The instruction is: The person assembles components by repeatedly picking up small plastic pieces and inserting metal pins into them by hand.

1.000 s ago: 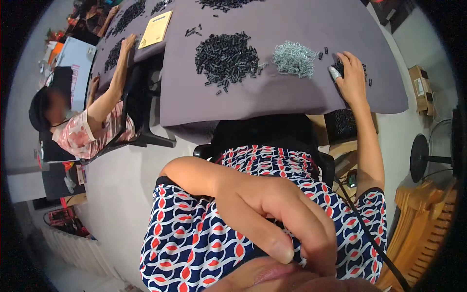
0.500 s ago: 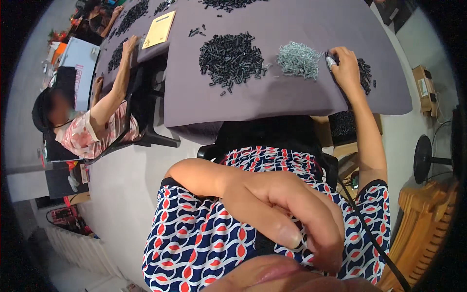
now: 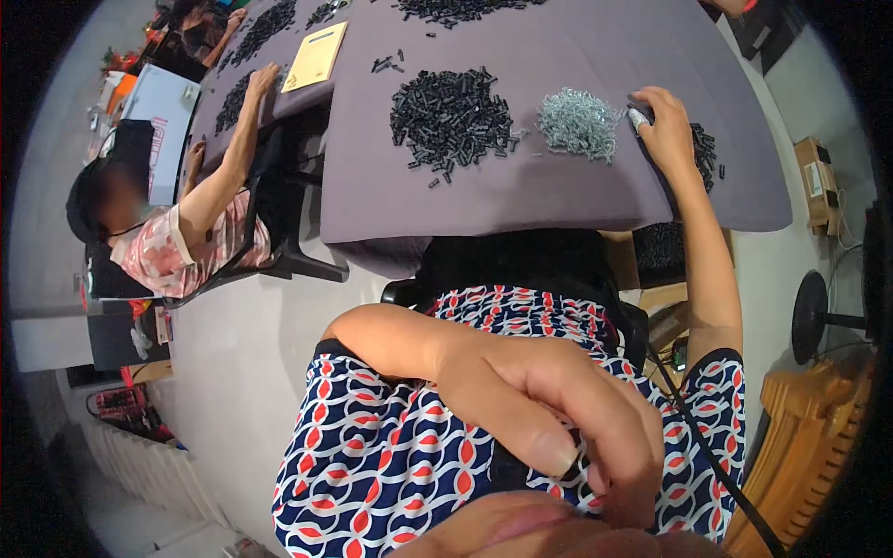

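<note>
Black parts [image 3: 451, 121]; silvery pieces [image 3: 577, 124]; purplish-grey tablecloth [image 3: 372, 200]; navy-white-red looped dress [image 3: 372, 456]; pink shirt [image 3: 153, 256], perhaps floral.

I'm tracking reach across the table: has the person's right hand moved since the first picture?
Yes: judged against the loose pile of small silvery pieces, the right hand has moved left, nearer that pile.

Lettered at ten o'clock in large pinkish-red characters, turned sideways and blurred, on a flat white rectangular panel [image 3: 166, 100]. Printed at eleven o'clock with a dark strip near the far edge and faint marks below, too small to read, on a flat yellow rectangular paper item [image 3: 314, 60]. Labelled in white between two and three o'clock, illegibly, on a brown cardboard box [image 3: 811, 152].
</note>
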Demonstrator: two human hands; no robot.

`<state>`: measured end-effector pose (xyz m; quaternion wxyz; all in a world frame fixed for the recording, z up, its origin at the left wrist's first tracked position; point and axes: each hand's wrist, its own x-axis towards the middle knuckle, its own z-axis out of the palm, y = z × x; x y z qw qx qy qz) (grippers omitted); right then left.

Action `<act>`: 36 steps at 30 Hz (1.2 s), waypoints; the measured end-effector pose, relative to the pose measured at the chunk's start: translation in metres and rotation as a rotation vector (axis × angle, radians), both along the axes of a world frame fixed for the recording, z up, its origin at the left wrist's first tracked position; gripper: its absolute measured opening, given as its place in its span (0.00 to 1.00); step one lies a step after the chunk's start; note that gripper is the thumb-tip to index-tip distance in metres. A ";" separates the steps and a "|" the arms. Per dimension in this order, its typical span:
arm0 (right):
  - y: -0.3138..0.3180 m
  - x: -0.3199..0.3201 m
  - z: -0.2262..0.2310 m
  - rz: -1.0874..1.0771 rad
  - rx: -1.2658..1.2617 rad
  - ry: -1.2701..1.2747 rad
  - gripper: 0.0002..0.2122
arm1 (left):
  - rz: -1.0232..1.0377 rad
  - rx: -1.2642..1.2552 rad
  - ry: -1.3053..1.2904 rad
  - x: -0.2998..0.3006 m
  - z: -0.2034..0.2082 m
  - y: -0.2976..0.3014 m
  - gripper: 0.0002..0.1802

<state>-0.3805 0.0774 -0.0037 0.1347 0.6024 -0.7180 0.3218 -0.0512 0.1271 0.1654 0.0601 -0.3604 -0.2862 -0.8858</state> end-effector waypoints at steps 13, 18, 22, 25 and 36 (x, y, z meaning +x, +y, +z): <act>0.001 0.004 0.014 -0.068 0.134 0.065 0.13 | 0.097 -0.066 0.061 0.005 -0.008 -0.008 0.19; 0.018 0.082 0.025 0.179 -0.002 -0.060 0.15 | 0.150 -0.244 0.111 0.024 -0.031 -0.020 0.26; 0.021 0.128 0.031 0.385 0.115 -0.160 0.15 | 0.695 -0.832 -0.432 0.059 -0.054 -0.054 0.13; 0.013 0.141 0.023 0.405 0.222 -0.094 0.17 | 1.346 -0.906 -1.021 0.083 -0.122 -0.072 0.05; 0.005 0.151 -0.004 0.314 0.182 -0.073 0.16 | 1.914 -1.236 -1.245 0.100 -0.182 -0.150 0.09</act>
